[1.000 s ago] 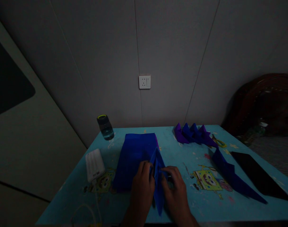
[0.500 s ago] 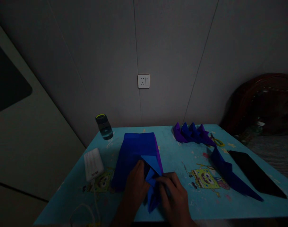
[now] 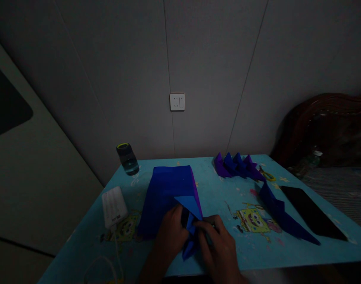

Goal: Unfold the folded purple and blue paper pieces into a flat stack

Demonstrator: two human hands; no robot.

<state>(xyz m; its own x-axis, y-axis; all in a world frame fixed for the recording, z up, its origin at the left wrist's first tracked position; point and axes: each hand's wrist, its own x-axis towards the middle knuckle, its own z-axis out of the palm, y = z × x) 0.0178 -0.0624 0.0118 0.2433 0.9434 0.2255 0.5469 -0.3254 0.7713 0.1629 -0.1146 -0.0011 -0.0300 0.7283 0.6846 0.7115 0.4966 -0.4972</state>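
Between my hands is a partly folded sheet of blue paper (image 3: 190,205), with a flat triangular flap at its top and creased points lower down. My left hand (image 3: 175,228) grips its left side, fingers curled round the edge. On the right, my right hand (image 3: 216,240) pinches the paper near its middle with thumb and fingers. Part of the folds is hidden behind the hands. Under and behind the folded piece lies a stack of blue and purple paper (image 3: 170,183).
Folded paper boats in purple and blue (image 3: 235,165) stand at the back right by scissors (image 3: 267,176). A long blue folded paper (image 3: 282,215) lies beside a black tablet-like slab (image 3: 312,213). At left are a water bottle (image 3: 128,159) and a white power bank (image 3: 114,207) with a cable.
The view has shifted slightly, so the table items sit a little further left. Both hands stay on the blue paper; its lower point has moved slightly up and left.
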